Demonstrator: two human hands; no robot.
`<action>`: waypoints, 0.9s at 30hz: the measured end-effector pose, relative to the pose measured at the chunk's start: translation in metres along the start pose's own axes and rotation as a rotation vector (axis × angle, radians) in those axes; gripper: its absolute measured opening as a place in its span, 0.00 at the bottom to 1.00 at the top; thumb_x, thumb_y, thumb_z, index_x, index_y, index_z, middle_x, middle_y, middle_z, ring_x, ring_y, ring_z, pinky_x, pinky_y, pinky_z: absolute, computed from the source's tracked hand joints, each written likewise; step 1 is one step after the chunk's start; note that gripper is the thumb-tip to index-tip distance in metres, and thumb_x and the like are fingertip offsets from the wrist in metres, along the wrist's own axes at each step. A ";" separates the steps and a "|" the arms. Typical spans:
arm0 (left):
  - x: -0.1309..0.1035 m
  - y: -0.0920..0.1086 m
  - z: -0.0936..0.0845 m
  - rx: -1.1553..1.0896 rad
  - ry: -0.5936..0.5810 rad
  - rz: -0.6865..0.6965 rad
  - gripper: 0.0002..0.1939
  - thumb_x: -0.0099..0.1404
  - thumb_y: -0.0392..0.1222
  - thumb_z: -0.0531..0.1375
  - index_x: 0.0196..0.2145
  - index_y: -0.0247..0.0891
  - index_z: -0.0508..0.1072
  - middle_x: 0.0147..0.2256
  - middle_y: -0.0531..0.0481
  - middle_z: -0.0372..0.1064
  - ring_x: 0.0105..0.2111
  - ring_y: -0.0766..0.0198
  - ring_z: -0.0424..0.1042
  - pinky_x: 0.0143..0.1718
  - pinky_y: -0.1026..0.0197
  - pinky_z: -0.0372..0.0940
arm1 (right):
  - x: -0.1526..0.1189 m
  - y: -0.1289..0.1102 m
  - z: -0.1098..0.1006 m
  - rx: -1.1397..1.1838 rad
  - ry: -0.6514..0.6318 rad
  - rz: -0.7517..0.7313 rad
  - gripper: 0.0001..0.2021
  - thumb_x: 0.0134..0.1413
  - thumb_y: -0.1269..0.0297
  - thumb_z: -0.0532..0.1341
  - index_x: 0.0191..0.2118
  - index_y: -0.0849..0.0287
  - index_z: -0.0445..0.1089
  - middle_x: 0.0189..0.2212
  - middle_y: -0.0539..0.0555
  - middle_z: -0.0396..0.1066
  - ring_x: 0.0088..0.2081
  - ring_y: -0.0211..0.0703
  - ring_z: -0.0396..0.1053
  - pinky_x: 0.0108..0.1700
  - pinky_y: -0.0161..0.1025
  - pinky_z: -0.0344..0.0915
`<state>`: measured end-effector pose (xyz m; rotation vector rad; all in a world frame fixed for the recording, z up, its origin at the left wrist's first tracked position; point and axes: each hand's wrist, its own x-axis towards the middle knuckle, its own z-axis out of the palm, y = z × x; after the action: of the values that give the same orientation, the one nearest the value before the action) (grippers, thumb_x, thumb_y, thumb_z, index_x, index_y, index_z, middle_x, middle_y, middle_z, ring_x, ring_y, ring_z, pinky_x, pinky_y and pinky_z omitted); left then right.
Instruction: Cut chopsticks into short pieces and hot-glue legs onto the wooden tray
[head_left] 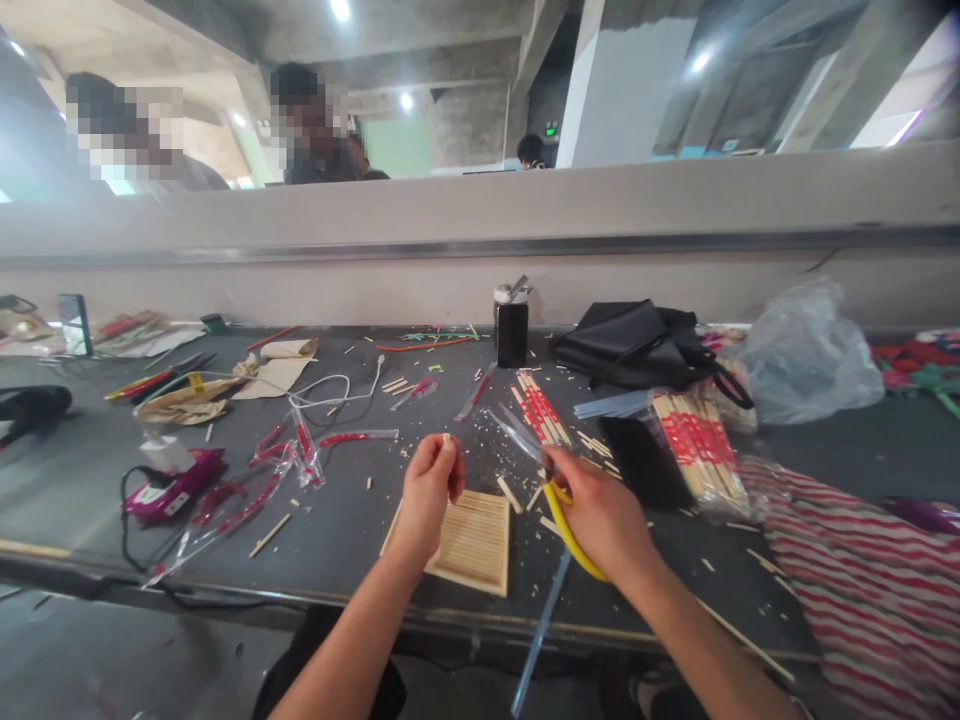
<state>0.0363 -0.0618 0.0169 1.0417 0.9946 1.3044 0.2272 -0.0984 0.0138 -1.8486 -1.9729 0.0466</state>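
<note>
My left hand [435, 490] is closed in a pinch above the left part of a square panel of thin wooden sticks [472, 545]; a small pale tip shows between thumb and finger, too little to name surely. Yellow-handled scissors [566, 530] are gripped in my right hand [600, 510], their blades parted and pointing up and to the left. Short cut stick pieces [510, 495] and tiny chips lie around the panel and under the blades.
Behind stands a dark container [512, 330]. Chopstick packs [697, 445], a phone [645, 465], a black bag [637, 345] and striped cloth [862, 570] lie right. Left are a purple power strip [176, 485], cables and red-striped wrappers [247, 500]. People sit beyond the partition [450, 215].
</note>
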 end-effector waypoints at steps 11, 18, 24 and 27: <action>0.000 0.000 -0.006 -0.215 -0.014 -0.234 0.07 0.59 0.41 0.59 0.31 0.35 0.64 0.26 0.47 0.72 0.21 0.66 0.71 0.21 0.66 0.60 | 0.011 -0.031 0.007 -0.050 -0.169 -0.053 0.13 0.54 0.72 0.58 0.45 0.54 0.68 0.34 0.53 0.76 0.36 0.46 0.74 0.31 0.34 0.58; 0.003 0.008 -0.010 -0.362 -0.024 -0.349 0.04 0.60 0.35 0.54 0.30 0.31 0.67 0.28 0.40 0.74 0.24 0.63 0.74 0.26 0.63 0.67 | 0.010 -0.033 0.012 -0.054 -0.209 -0.058 0.12 0.52 0.72 0.59 0.42 0.53 0.69 0.33 0.52 0.76 0.35 0.45 0.74 0.28 0.33 0.57; 0.001 0.004 -0.007 -0.365 -0.002 -0.304 0.04 0.59 0.34 0.60 0.31 0.34 0.66 0.29 0.43 0.75 0.26 0.62 0.75 0.29 0.62 0.69 | 0.013 -0.031 0.018 0.045 -0.143 -0.006 0.12 0.52 0.73 0.58 0.43 0.55 0.70 0.31 0.54 0.76 0.33 0.47 0.74 0.29 0.34 0.59; -0.002 0.002 -0.004 -0.360 0.001 -0.276 0.06 0.59 0.36 0.62 0.31 0.35 0.66 0.31 0.43 0.75 0.30 0.61 0.76 0.35 0.60 0.69 | 0.017 -0.029 0.005 0.173 -0.067 0.022 0.16 0.56 0.70 0.57 0.50 0.55 0.64 0.33 0.52 0.76 0.34 0.43 0.74 0.32 0.33 0.64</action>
<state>0.0319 -0.0634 0.0179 0.6060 0.8310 1.1977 0.1983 -0.0843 0.0234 -1.7784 -1.9268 0.2807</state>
